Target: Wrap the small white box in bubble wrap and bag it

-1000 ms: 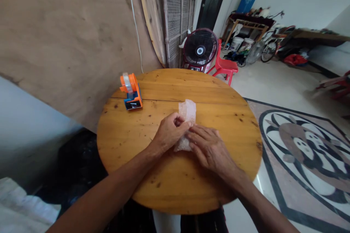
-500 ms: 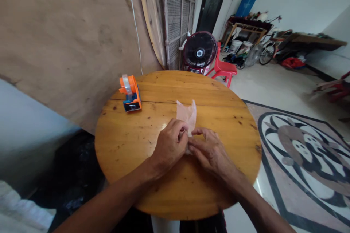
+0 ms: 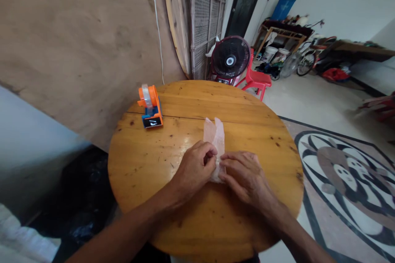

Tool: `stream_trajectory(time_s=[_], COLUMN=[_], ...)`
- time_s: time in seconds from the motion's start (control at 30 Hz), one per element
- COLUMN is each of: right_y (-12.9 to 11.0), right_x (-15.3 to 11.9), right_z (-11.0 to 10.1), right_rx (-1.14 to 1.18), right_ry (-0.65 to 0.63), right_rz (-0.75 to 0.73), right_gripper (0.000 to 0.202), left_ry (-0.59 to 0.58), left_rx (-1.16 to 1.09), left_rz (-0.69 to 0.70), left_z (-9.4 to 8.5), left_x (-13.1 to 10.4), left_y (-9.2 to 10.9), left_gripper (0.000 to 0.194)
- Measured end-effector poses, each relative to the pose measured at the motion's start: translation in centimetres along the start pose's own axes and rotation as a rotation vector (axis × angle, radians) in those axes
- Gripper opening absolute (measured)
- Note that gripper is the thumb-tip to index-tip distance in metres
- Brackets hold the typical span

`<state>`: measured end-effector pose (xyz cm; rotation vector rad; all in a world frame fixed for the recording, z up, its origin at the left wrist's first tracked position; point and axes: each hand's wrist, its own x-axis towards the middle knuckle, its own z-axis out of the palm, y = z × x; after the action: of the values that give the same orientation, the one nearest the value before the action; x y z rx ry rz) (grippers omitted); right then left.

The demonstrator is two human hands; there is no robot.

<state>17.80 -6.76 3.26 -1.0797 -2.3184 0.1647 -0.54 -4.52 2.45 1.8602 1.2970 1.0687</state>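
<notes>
A thin, pale pinkish, see-through sheet (image 3: 219, 133) lies on the round wooden table (image 3: 191, 222), its long sides folded inward and its far end split into two raised flaps. Its near end looks bumpy, like bubble wrap. At the sheet's left side my left hand (image 3: 197, 163) is closed, thumb and curled fingers pinching its edge. My right hand (image 3: 245, 172) rests on the right side with fingers stretched out, fingertips touching the sheet. Both hands partly cover its middle. Whether anything lies inside the folds, I cannot tell.
An orange and blue tape dispenser (image 3: 151, 107) with a clear roll stands at the table's far left. Beyond the table's far edge are a dark fan (image 3: 231, 59) and a red plastic chair (image 3: 257, 78). A brown board wall (image 3: 92, 41) borders the left side.
The sheet's far flaps now stand narrower and closer together, and more of its near end shows between my hands. My right hand has shifted slightly right. The view has tilted a little.
</notes>
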Motion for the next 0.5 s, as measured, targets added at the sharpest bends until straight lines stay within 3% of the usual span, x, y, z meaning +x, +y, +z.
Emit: stream_trajectory(time_s=[0.13, 0.23, 0.4, 0.5], right_y=[1.0, 3.2, 7.1, 8.0], right_x=[0.9, 3.5, 9.1, 10.4], right_z=[-1.1, -1.7, -1.0, -0.5], right_rx=[0.08, 0.161, 0.43, 0.548], right_ry=[0.006, 0.027, -0.19, -0.18], right_rz=[0.082, 0.199, 0.314, 0.32], right_gripper=[0.016, 0.024, 0.049, 0.051], left_ry=[-0.016, -0.02, -0.033, -0.038], left_rx=[0.01, 0.024, 0.012, 0.0], left_rz=[0.01, 0.006, -0.008, -0.003], left_z=[-0.1, -0.1, 0.0, 0.0], left_x=[0.0, -0.1, -0.1, -0.1], left_y=[0.2, 0.4, 0.2, 0.1], left_gripper=[0.015, 0.016, 0.016, 0.016])
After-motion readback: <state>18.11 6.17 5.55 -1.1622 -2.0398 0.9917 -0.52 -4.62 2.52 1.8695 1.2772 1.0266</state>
